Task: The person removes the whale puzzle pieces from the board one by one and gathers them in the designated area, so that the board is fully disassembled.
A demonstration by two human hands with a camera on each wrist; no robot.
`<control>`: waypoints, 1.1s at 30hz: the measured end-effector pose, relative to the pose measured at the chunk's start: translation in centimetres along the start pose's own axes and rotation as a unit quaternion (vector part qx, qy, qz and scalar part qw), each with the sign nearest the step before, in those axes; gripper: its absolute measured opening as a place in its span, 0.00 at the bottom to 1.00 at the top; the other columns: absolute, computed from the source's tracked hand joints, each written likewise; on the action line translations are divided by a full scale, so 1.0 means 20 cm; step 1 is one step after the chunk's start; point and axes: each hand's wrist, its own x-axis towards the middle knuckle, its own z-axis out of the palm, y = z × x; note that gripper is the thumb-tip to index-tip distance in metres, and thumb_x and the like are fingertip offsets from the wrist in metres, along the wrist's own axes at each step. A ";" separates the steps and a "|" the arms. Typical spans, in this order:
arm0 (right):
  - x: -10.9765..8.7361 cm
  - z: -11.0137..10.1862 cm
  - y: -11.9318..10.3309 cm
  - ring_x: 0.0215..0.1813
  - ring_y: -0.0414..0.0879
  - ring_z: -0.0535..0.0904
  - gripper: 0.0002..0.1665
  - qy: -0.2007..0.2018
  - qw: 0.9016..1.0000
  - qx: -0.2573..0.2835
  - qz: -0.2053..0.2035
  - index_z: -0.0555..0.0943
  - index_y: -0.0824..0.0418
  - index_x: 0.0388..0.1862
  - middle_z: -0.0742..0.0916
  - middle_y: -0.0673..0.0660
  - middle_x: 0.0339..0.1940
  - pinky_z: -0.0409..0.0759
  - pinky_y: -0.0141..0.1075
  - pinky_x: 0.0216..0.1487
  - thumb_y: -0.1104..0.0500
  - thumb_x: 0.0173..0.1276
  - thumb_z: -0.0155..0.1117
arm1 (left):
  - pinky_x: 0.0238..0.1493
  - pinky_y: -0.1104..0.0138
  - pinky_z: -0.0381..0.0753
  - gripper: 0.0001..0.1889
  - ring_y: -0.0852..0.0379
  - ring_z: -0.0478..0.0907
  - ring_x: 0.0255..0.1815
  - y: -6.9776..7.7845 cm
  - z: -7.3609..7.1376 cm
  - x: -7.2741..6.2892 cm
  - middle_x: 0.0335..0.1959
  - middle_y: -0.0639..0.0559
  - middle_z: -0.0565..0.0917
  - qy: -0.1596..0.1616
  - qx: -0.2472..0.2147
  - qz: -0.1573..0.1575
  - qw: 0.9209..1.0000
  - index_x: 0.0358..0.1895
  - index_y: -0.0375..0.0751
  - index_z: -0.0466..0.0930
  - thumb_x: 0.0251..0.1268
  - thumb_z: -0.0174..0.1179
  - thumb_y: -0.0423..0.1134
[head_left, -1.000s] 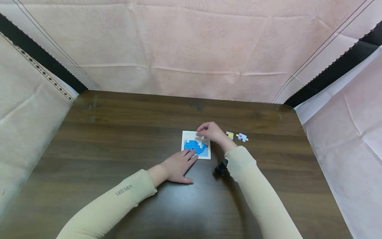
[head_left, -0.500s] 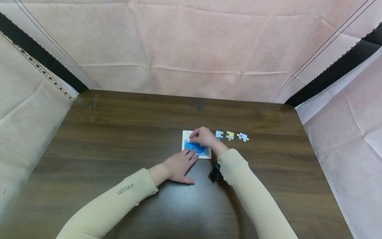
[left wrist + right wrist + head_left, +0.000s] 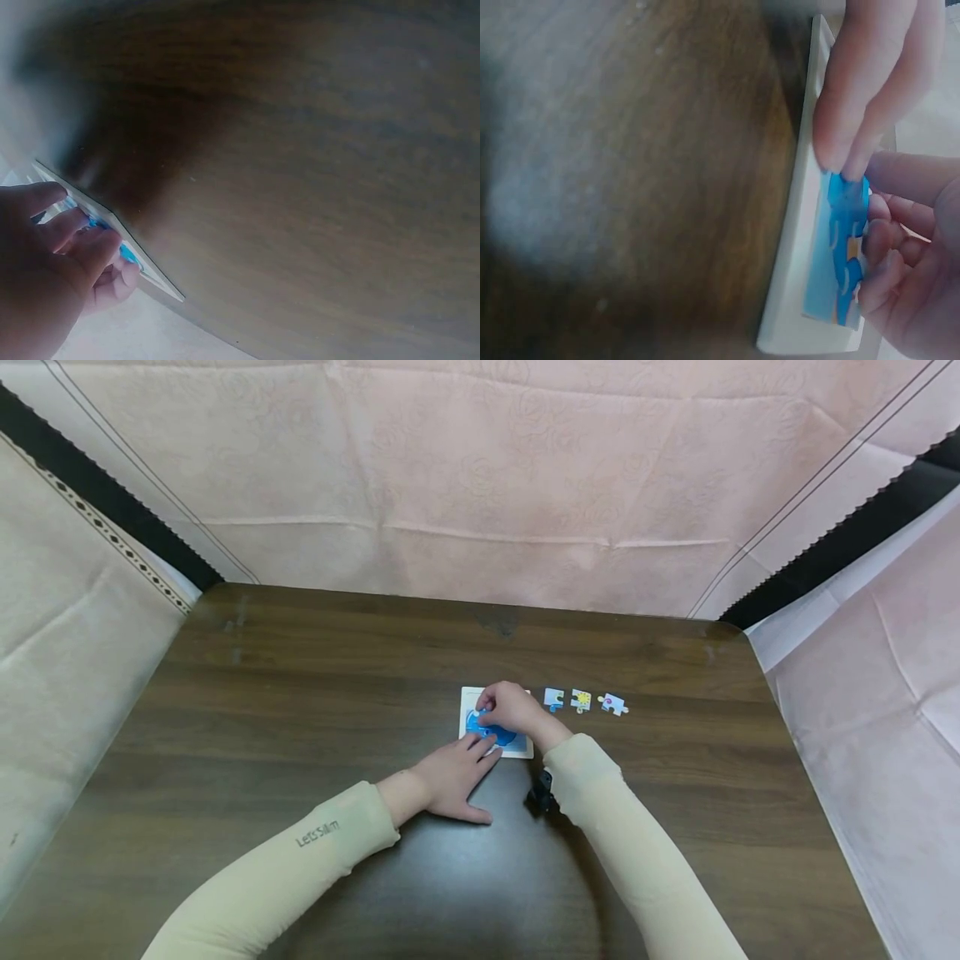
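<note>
A white-framed jigsaw puzzle [image 3: 465,697] with a blue picture lies under both hands. My left hand [image 3: 457,777] rests with spread, fairly straight fingers on its near left edge. Over its upper middle is my right hand [image 3: 513,708], fingers curled and thumb near the index fingertip. The right wrist view shows these fingertips right at the blue picture [image 3: 844,217], inside the white frame [image 3: 784,330]. Orange-beige patches show in that picture. I cannot tell whether a piece is between the right fingertips. In the left wrist view, fingers [image 3: 94,251] partly cover the puzzle.
Three loose jigsaw pieces lie in a row right of the puzzle: a blue one [image 3: 553,698], a yellow-patterned one [image 3: 581,700] and a pale blue one [image 3: 613,703]. Brown wood tabletop [image 3: 300,693] surrounds them. Pale cloth [image 3: 480,485] hangs behind the far edge.
My right hand has moved left and down from the puzzle's top edge to its upper middle, uncovering the blue loose piece. My left hand has stayed in place on the puzzle.
</note>
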 end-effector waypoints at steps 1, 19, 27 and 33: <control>0.00 0.00 -0.01 0.36 0.46 0.76 0.09 -0.001 1.000 -0.005 0.000 0.83 0.59 0.38 0.84 0.55 0.33 0.77 0.38 0.45 0.58 0.60 0.68 | 0.70 0.58 0.61 0.49 0.47 0.53 0.72 0.00 0.00 0.00 0.74 0.45 0.55 0.000 -0.001 0.000 1.000 0.73 0.43 0.54 0.54 0.48 0.73; 0.03 -0.05 -0.08 0.37 0.47 0.76 0.08 -0.061 0.995 -0.081 -0.019 0.81 0.60 0.38 0.82 0.55 0.35 0.77 0.38 0.44 0.59 0.61 0.67 | 0.70 0.58 0.61 0.47 0.45 0.54 0.72 0.00 -0.02 -0.02 0.73 0.39 0.56 0.015 -0.007 0.007 1.000 0.71 0.40 0.58 0.55 0.51 0.70; 0.04 -0.05 -0.08 0.24 0.45 0.72 0.06 -0.083 0.995 -0.047 -0.005 0.79 0.61 0.36 0.79 0.56 0.32 0.72 0.29 0.22 0.61 0.61 0.65 | 0.70 0.60 0.61 0.47 0.45 0.54 0.73 0.00 -0.02 0.01 0.74 0.39 0.55 0.005 0.000 -0.004 1.000 0.71 0.43 0.59 0.54 0.50 0.71; 0.04 -0.06 -0.08 0.22 0.44 0.70 0.06 -0.083 0.995 -0.051 -0.012 0.78 0.61 0.35 0.78 0.56 0.30 0.70 0.28 0.19 0.62 0.61 0.65 | 0.70 0.60 0.61 0.48 0.47 0.53 0.73 0.00 -0.04 0.01 0.75 0.40 0.53 -0.009 -0.008 -0.010 1.000 0.72 0.44 0.57 0.54 0.50 0.72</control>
